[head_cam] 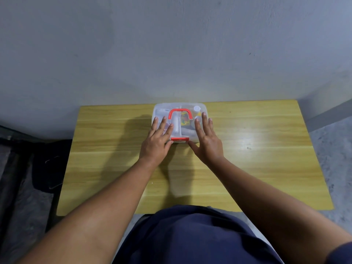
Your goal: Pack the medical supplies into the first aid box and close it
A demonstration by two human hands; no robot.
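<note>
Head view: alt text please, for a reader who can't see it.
Both hands, left hand and right hand, lie flat on the lid of a clear first aid box with a red handle and red latch, on a yellow wooden table against a grey wall.

Soft light, table glare, edges warped.

wall: grey, bare | table: yellow wood (glossy glare) | floor: speckled grey

Through the first aid box lid the supplies blur together, and both flat hands hide the box's near corners
</note>
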